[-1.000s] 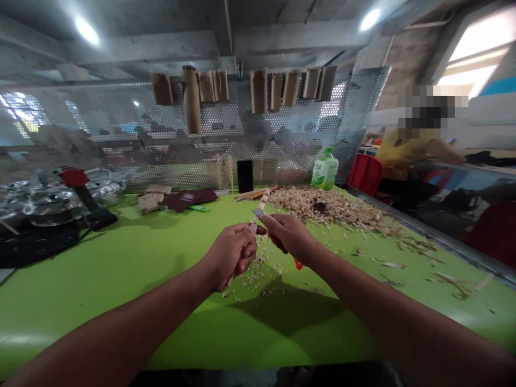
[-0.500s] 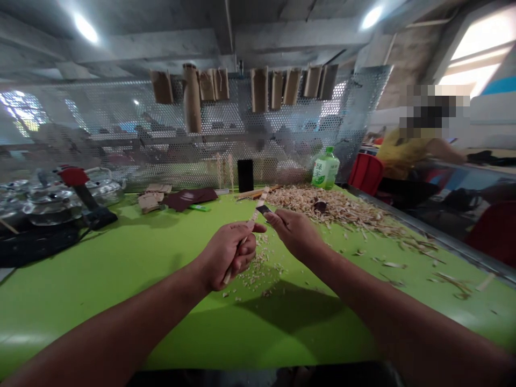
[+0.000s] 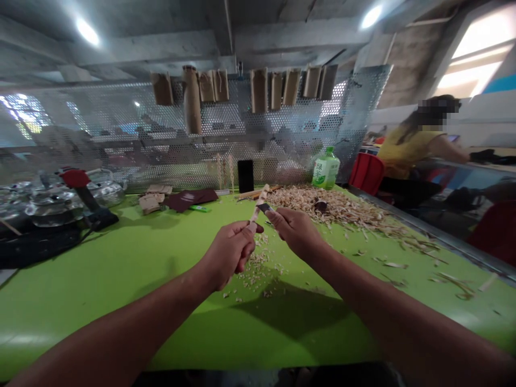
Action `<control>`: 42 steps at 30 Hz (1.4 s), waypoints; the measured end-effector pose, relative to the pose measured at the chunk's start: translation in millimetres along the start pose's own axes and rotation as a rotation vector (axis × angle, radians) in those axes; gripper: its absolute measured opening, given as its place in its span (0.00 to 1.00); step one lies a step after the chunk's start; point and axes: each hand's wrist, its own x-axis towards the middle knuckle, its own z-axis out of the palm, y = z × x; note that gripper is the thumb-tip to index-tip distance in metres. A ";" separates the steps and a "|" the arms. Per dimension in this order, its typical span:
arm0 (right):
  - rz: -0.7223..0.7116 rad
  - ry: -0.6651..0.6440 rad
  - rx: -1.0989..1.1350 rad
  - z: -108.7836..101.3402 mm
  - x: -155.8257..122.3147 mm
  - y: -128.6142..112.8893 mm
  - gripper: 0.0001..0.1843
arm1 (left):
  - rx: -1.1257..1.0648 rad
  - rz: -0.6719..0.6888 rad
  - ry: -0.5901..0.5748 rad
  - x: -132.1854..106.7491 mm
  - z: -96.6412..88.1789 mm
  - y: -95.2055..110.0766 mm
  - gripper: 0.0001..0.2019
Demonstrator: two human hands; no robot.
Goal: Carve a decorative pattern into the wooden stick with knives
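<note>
My left hand (image 3: 234, 250) is closed around a thin, pale wooden stick (image 3: 263, 196), whose notched upper end sticks out beyond the fingers, pointing away from me. In my right hand (image 3: 296, 231) a carving knife (image 3: 264, 207) is gripped, its short dark blade against or very close to the stick; the handle is mostly hidden by the fingers. Small wood chips (image 3: 258, 263) lie scattered on the green tabletop (image 3: 161, 301) below both hands. Behind the right hand spreads a large heap of wood shavings (image 3: 338, 207).
A green drink bottle (image 3: 326, 169) and a black phone (image 3: 245, 176) stand at the back, before a perforated metal screen (image 3: 226, 145). Dark red sandpaper-like sheets (image 3: 189, 199) lie left of the phone. Metal kettles (image 3: 52, 207) fill the left side. A person in yellow (image 3: 407, 145) sits at right.
My left hand has turned the stick slightly, so its lower end no longer shows under the palm. The knife blade sits at a slightly different angle. The person at right has shifted a little.
</note>
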 end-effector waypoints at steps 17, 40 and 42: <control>-0.014 -0.036 -0.179 0.6 -4.6 -1.8 0.26 | 0.119 -0.003 0.001 -2.9 1.6 0.1 0.17; -0.054 0.067 -0.275 -1.7 -2.8 -1.5 0.25 | 0.064 -0.034 0.002 -2.8 2.4 2.3 0.15; -0.059 0.059 -0.275 -2.1 -3.3 -2.2 0.25 | 0.081 -0.028 0.004 -3.6 2.7 1.8 0.15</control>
